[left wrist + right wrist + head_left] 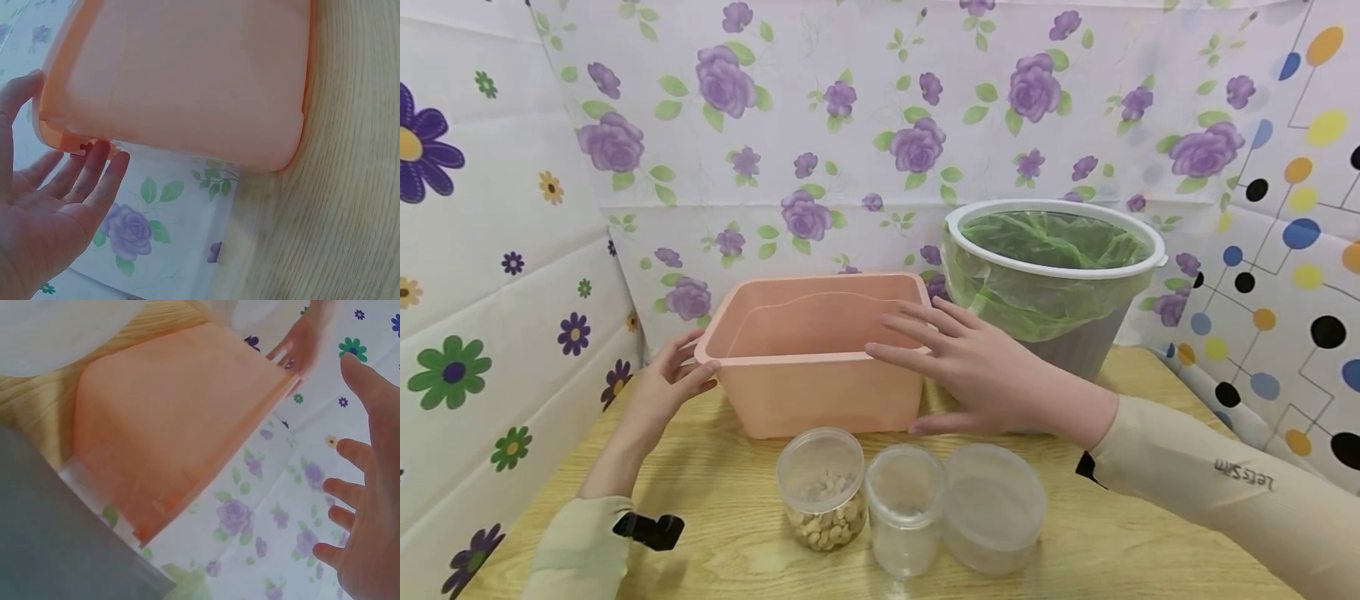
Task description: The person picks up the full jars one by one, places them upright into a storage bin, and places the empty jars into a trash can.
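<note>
Fingers, left hand (668, 379): grasping loosely, thumb and fingertips about the left rim corner of the pink bin (820, 396).
Fingers, right hand (977, 371): released and spread, near the pink bin's right end.
Wooden table (722, 500): directly beneath the pink bin.
Jars (906, 542): 3, in front of the pink bin, 1 holding nut-like pieces (827, 527).
Trash bin (1090, 333): right of the pink bin, green liner (1030, 308) inside.
</note>
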`<state>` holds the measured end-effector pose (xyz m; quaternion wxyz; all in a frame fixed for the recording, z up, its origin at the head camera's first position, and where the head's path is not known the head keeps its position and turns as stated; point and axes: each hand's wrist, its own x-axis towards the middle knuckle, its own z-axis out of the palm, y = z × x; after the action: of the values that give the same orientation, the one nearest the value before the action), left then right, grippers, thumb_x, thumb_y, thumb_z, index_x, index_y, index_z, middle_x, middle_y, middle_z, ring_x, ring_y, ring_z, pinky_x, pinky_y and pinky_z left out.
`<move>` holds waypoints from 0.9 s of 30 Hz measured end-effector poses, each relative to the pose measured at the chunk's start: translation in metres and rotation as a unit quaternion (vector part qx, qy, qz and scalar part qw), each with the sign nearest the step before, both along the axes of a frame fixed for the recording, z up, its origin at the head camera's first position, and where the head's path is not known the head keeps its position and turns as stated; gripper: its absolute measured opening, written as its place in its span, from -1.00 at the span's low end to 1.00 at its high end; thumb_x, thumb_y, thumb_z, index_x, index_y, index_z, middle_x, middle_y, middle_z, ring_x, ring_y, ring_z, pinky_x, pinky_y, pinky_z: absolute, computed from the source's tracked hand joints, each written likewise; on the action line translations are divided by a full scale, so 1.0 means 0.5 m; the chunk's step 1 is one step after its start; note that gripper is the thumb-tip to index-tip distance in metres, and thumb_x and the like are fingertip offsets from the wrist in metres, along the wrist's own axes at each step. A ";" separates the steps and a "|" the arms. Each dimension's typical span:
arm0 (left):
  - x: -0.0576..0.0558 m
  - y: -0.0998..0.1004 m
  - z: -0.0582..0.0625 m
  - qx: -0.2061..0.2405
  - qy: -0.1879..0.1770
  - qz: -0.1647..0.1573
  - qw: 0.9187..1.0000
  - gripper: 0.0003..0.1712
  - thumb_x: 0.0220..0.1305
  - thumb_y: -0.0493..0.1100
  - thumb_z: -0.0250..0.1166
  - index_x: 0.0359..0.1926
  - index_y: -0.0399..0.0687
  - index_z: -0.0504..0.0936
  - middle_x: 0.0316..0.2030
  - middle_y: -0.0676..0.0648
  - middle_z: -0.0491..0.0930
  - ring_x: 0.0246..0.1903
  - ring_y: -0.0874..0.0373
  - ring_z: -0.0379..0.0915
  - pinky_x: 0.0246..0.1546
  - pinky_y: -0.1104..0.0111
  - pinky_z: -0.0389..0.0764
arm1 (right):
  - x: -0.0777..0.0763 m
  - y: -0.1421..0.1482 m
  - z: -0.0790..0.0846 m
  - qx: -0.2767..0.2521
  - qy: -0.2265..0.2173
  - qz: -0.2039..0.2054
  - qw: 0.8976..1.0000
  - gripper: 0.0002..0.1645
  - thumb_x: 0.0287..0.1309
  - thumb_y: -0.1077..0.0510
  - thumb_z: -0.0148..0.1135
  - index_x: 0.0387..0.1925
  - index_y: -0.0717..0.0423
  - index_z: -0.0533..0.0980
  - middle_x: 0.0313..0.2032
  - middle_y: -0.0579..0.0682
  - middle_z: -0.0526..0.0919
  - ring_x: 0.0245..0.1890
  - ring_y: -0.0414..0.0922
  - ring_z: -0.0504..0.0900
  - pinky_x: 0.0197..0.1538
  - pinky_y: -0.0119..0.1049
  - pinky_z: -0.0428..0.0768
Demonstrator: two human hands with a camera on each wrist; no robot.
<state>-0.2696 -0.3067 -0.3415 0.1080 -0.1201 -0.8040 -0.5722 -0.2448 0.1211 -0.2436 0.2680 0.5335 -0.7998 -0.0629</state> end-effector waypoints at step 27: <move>0.000 0.007 0.003 0.100 -0.010 -0.051 0.994 -0.22 0.43 -0.24 0.14 0.56 -0.12 0.01 0.17 0.14 0.36 0.00 0.47 0.52 0.01 0.55 0.62 | -0.033 -0.226 -0.027 0.200 -0.216 0.005 0.956 0.13 0.10 -0.50 0.19 0.56 -0.28 -0.03 0.55 -0.07 0.09 0.53 -0.09 0.16 0.39 -0.09 0.44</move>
<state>-0.2698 -0.3034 -0.3398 0.0823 -0.1441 -0.7365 -0.6558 -0.2613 0.0079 -0.2572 -0.0235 0.5814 -0.8067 -0.1034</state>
